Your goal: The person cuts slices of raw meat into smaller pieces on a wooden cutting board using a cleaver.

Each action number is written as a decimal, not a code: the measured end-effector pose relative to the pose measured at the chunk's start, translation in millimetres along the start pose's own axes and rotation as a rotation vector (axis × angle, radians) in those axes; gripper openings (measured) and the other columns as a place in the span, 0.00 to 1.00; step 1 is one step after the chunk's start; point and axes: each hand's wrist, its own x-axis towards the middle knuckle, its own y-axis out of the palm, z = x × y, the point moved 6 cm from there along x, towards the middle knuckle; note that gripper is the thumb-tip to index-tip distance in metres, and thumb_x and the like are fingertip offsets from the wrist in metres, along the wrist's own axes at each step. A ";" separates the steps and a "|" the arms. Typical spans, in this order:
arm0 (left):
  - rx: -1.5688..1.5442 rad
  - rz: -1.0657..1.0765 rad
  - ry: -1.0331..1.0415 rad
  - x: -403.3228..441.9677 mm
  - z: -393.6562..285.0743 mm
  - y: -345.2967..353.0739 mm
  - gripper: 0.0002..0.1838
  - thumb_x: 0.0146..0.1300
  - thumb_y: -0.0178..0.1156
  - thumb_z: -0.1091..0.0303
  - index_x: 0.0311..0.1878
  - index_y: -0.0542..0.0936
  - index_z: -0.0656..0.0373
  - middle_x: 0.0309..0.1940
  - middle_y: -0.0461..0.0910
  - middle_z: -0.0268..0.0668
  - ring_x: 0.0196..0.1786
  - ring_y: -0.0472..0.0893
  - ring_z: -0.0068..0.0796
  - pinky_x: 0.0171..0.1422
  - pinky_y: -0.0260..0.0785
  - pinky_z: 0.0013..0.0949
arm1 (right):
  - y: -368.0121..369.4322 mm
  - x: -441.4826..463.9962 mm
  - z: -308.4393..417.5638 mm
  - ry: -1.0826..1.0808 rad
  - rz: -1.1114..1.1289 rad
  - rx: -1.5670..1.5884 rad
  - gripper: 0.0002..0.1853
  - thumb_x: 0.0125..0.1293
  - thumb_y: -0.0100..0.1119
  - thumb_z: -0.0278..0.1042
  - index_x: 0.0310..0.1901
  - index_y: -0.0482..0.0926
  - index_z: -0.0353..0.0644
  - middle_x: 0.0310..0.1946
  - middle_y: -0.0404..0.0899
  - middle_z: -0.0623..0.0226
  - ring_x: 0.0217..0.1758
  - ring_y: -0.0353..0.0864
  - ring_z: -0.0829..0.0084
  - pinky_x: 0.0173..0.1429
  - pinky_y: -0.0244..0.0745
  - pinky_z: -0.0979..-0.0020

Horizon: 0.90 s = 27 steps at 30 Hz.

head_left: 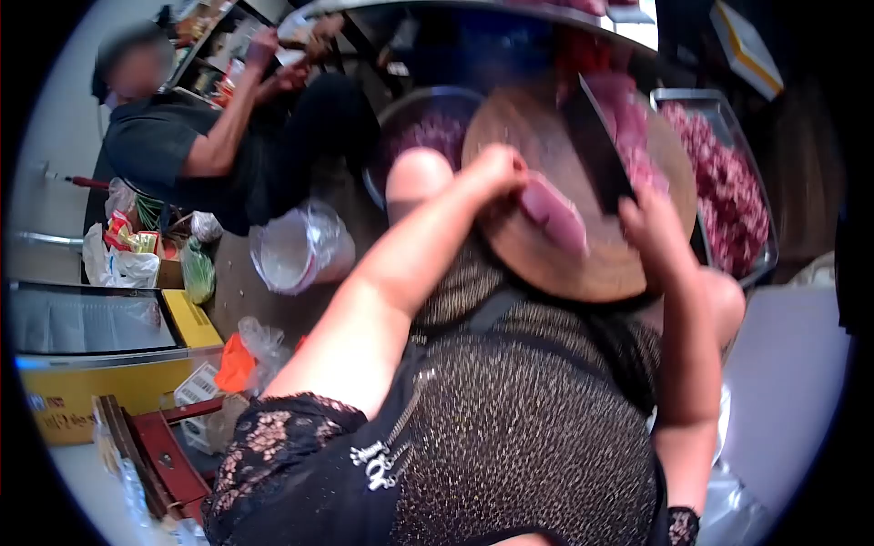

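Observation:
A round wooden chopping board (pixel 546 259) lies in front of my knees. My left hand (pixel 499 171), at the board's left side, is closed on the upper end of a slab of pink meat (pixel 555 217) lying on the wood. My right hand (pixel 654 227) grips the handle of a cleaver (pixel 596 146), whose broad dark blade points away from me above the board. To the right of the blade is more raw meat (pixel 628 118), partly covered by it. The right fingers are a little blurred.
A metal tray (pixel 763 205) of chopped meat stands right of the board, and a bowl (pixel 387 114) of dark reddish pieces on its left. A lined bucket (pixel 305 250) is farther left. Another person (pixel 191 136) sits at upper left, both hands raised.

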 end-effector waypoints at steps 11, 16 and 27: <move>-0.233 0.044 -0.097 4.2 18.9 0.8 0.17 0.55 0.71 0.77 0.49 0.81 0.65 0.36 0.84 0.37 0.36 0.82 0.27 0.35 0.77 0.30 | 2.6 -72.3 46.9 -0.021 0.214 -0.451 0.10 0.69 0.55 0.38 0.41 0.77 0.39 0.29 0.81 0.48 0.37 0.82 0.45 0.42 0.75 0.48; -0.247 0.009 -0.124 11.6 25.4 0.9 0.17 0.52 0.73 0.75 0.46 0.83 0.61 0.35 0.86 0.39 0.33 0.84 0.29 0.38 0.79 0.33 | 12.0 -63.5 59.5 -0.121 0.218 -0.555 0.09 0.69 0.54 0.37 0.40 0.76 0.39 0.28 0.81 0.49 0.36 0.83 0.46 0.41 0.77 0.48; -0.037 -0.031 -0.021 1.8 6.4 -1.1 0.13 0.54 0.69 0.76 0.45 0.81 0.61 0.31 0.84 0.34 0.27 0.80 0.23 0.29 0.73 0.29 | 27.6 -40.0 62.8 -0.125 0.368 -0.735 0.07 0.65 0.50 0.28 0.35 0.77 0.37 0.29 0.83 0.50 0.32 0.84 0.48 0.38 0.79 0.51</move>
